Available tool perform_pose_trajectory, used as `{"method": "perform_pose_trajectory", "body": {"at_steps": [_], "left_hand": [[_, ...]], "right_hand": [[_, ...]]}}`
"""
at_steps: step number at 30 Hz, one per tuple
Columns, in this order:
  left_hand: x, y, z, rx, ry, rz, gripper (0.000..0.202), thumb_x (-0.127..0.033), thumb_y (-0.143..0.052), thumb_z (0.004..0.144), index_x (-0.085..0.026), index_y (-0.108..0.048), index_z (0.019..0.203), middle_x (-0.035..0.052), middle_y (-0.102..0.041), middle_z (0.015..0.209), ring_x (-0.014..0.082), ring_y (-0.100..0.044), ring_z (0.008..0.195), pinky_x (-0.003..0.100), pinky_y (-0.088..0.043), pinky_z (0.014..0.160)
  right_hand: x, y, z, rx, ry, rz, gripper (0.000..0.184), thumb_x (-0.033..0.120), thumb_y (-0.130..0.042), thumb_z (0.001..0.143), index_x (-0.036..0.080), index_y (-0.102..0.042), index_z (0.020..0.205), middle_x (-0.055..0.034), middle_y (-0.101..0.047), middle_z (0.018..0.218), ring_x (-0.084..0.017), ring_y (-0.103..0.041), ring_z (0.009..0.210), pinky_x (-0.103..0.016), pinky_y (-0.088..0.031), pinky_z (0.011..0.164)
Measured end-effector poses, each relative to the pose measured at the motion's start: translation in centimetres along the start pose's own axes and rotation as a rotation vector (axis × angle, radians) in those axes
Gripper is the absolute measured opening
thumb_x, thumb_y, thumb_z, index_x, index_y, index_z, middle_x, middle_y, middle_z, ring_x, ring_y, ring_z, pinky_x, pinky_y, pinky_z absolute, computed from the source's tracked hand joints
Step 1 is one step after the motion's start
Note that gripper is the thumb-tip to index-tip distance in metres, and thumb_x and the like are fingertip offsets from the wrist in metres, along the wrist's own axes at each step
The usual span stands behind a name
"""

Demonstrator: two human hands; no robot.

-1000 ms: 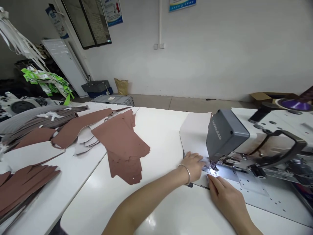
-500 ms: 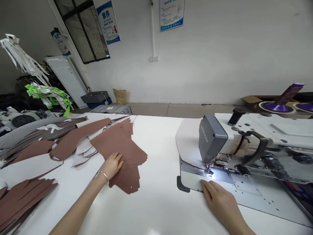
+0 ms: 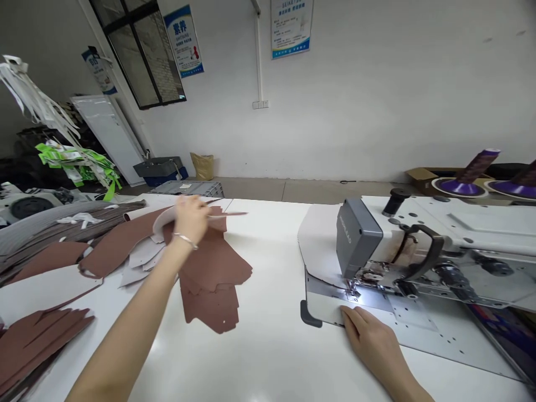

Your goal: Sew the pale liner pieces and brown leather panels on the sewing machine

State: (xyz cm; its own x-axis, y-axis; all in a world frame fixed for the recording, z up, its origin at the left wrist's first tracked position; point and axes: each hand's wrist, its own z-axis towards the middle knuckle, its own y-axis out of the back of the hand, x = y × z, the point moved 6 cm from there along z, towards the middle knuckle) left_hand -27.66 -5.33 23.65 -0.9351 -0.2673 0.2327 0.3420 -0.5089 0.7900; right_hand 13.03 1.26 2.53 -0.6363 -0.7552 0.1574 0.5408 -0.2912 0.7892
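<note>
The cut pieces of leather (image 3: 209,268) are a reddish brown (close to cocoa) on a glossy white surface (image 3: 268,357). The sewing machine's cover (image 3: 358,237) is slate grey, the discs (image 3: 460,187) under the thread cones are purple, and the hanging tags (image 3: 75,164) are bright green.

a long worktable (image 3: 268,357) holds a sewing machine (image 3: 402,245) at its right end and stacked leather pieces (image 3: 213,279) left of it, with more cut pieces (image 3: 46,340) further left, while thread cones (image 3: 460,187) stand behind the machine and a plastic crate (image 3: 186,188) sits on the floor beyond the table, before the wall (image 3: 355,111).
</note>
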Motion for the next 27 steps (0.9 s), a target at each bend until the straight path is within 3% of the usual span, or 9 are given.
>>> {"method": "perform_pose_trajectory", "body": {"at_steps": [2,4,6,8,10,15,20,24,27], "left_hand": [[-8.1,-0.9,0.4,0.057,-0.311,-0.095,0.024,-0.013,-0.048,0.081,-0.022,-0.063,0.065,0.0036,-0.064,0.081,0.0214,-0.048,0.113,0.048,-0.026,0.104],[-16.4,-2.4,-1.3,0.111,-0.562,-0.179,0.021,-0.015,-0.057,0.078,-0.023,-0.061,0.059,-0.0001,-0.064,0.078,0.017,-0.051,0.109,0.041,-0.029,0.103],[-23.6,-3.9,-4.5,0.168,-0.806,-0.281,0.014,-0.019,-0.064,0.072,-0.023,-0.063,0.059,0.0016,-0.066,0.082,0.0219,-0.05,0.112,0.047,-0.03,0.101],[-28.4,-5.3,-7.1,0.27,-0.883,-0.376,0.011,-0.02,-0.064,0.072,-0.022,-0.064,0.061,0.0025,-0.067,0.077,0.0237,-0.055,0.101,0.051,-0.034,0.096],[-31.0,-6.3,-8.6,0.364,-0.859,-0.467,0.009,-0.021,-0.06,0.075,-0.022,-0.065,0.067,0.0028,-0.067,0.076,0.0231,-0.057,0.093,0.048,-0.04,0.088],[-31.7,-8.0,-8.7,0.561,-0.656,-0.619,0.016,-0.023,-0.052,0.078,-0.019,-0.063,0.09,0.0051,-0.068,0.097,0.0229,-0.058,0.099,0.039,-0.047,0.08],[-28.9,-8.0,-9.9,0.62,-0.462,-0.876,0.038,-0.019,-0.047,0.081,-0.023,-0.055,0.118,0.0029,-0.059,0.124,0.0194,-0.053,0.117,0.033,-0.044,0.098],[-25.1,-6.0,-12.1,0.557,-0.38,-0.994,0.041,-0.013,-0.041,0.081,-0.02,-0.058,0.118,0.005,-0.051,0.135,0.0167,-0.049,0.122,0.027,-0.039,0.103],[-18.7,-4.3,-12.7,0.386,-0.237,-0.968,0.038,-0.008,-0.04,0.077,-0.02,-0.066,0.103,0.0029,-0.063,0.119,0.0125,-0.057,0.112,0.023,-0.043,0.099]], "right_hand": [[-0.2,-0.1,-0.1,0.008,-0.01,0.054,0.036,0.033,-0.034,0.094,0.018,-0.067,0.09,-0.0035,-0.061,0.066,-0.014,-0.058,0.054,-0.022,-0.041,0.047],[-0.3,0.1,-0.1,0.018,-0.044,0.153,0.033,0.035,-0.037,0.093,0.02,-0.067,0.093,-0.0053,-0.065,0.072,-0.016,-0.062,0.058,-0.023,-0.046,0.051],[-0.3,0.4,0.2,0.049,-0.12,0.302,0.031,0.039,-0.042,0.091,0.022,-0.068,0.092,-0.007,-0.068,0.08,-0.019,-0.065,0.067,-0.027,-0.051,0.059],[0.0,0.1,0.6,0.158,-0.252,0.494,0.032,0.045,-0.044,0.088,0.023,-0.068,0.089,-0.0069,-0.07,0.081,-0.02,-0.066,0.07,-0.029,-0.053,0.064],[0.6,-0.6,0.8,0.342,-0.407,0.712,0.04,0.052,-0.043,0.087,0.023,-0.069,0.082,-0.0057,-0.068,0.068,-0.02,-0.064,0.062,-0.028,-0.053,0.058],[1.7,-1.9,1.1,0.574,-0.55,0.926,0.048,0.06,-0.044,0.081,0.021,-0.07,0.082,-0.0054,-0.065,0.059,-0.021,-0.061,0.054,-0.027,-0.048,0.047],[1.3,-4.1,1.1,0.701,-0.561,0.465,0.047,0.052,-0.043,0.081,0.018,-0.065,0.105,-0.0063,-0.069,0.07,-0.024,-0.065,0.064,-0.031,-0.049,0.056],[2.5,-5.0,1.0,0.745,-0.48,0.089,0.044,0.036,-0.037,0.084,0.016,-0.055,0.119,-0.0132,-0.068,0.099,-0.029,-0.067,0.081,-0.039,-0.049,0.066],[3.8,-4.9,1.2,0.632,-0.339,-0.037,0.045,0.022,-0.031,0.085,0.014,-0.05,0.124,-0.0165,-0.064,0.109,-0.029,-0.066,0.083,-0.039,-0.048,0.063]]}}
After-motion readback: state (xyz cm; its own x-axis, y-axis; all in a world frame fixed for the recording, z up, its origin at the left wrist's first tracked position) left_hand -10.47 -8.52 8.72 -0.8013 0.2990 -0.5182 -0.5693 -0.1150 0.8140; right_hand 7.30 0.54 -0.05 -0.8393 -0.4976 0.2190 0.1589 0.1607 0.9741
